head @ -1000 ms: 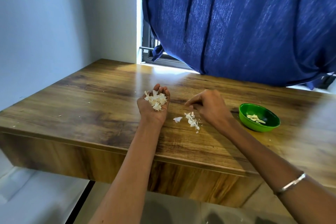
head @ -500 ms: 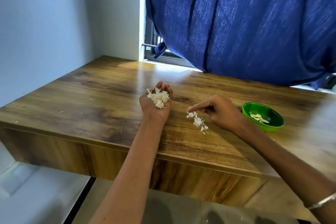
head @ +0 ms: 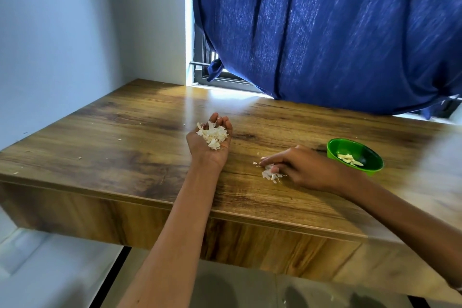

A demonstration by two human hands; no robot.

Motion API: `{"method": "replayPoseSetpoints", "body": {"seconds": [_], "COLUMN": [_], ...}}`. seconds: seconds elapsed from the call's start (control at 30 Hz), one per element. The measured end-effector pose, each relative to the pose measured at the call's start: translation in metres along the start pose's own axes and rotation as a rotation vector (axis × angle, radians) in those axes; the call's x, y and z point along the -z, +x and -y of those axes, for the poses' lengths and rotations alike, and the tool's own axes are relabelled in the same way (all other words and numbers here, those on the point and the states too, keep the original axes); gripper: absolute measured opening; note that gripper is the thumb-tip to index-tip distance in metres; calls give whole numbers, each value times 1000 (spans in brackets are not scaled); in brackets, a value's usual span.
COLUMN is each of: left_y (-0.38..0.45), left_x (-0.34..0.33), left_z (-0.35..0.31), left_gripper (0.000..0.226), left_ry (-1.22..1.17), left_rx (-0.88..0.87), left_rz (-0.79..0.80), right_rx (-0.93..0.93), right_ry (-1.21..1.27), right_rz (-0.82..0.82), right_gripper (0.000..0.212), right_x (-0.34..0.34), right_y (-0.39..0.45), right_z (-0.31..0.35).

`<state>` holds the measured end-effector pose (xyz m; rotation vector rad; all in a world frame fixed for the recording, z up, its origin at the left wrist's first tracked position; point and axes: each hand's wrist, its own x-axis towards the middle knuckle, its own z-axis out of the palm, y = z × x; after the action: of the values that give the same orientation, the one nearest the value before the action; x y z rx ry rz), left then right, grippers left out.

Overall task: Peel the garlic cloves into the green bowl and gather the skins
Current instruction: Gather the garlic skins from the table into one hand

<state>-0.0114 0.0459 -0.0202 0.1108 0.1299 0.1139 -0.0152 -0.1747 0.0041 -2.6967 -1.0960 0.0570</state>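
Observation:
My left hand (head: 208, 145) lies palm up on the wooden table (head: 125, 137), fingers curled up around a heap of white garlic skins (head: 212, 134) in the palm. To its right, my right hand (head: 307, 170) is down on the table, forefinger stretched left and thumb tucked under, pinching at a smaller pile of skins (head: 271, 175) on the wood. The green bowl (head: 375, 166) stands just right of that hand and holds several pale peeled cloves (head: 350, 159).
A few tiny skin flakes (head: 80, 157) are scattered on the left part of the table. A blue curtain (head: 325, 32) hangs over the table's far edge by a window. The table's front edge runs just below both wrists.
My right hand slid right and toward me, dragging the loose skins into a tighter pile beside the bowl. My left hand stayed put with its heap of skins.

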Motion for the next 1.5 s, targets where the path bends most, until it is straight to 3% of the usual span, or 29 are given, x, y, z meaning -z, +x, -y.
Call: {"method": "replayPoseSetpoints", "body": {"seconds": [0.17, 0.4, 0.53, 0.83, 1.03, 1.2, 1.5], "left_y": [0, 0, 4, 4, 3, 1, 10], "left_x": [0, 1, 1, 2, 2, -2, 1], "left_z": [1, 0, 0, 1, 3, 4, 4], "left_gripper": [42, 44, 43, 43, 42, 48, 39], "left_ry": [4, 0, -13, -12, 2, 30, 19], "left_rx": [-5, 1, 4, 13, 7, -18, -77], "left_rz": [5, 9, 8, 9, 18, 26, -27], "right_rx": [-17, 53, 50, -44, -263, -176, -96], "right_ry": [-85, -12, 24, -79, 357, 524, 190], "right_rz": [63, -101, -203, -274, -447, -507, -376], "right_gripper": [55, 32, 30, 17, 17, 25, 21], "right_x": [-2, -8, -12, -13, 6, 20, 21], "right_y": [-5, -6, -13, -8, 17, 65, 118], "right_z": [3, -5, -7, -6, 4, 47, 75]}}
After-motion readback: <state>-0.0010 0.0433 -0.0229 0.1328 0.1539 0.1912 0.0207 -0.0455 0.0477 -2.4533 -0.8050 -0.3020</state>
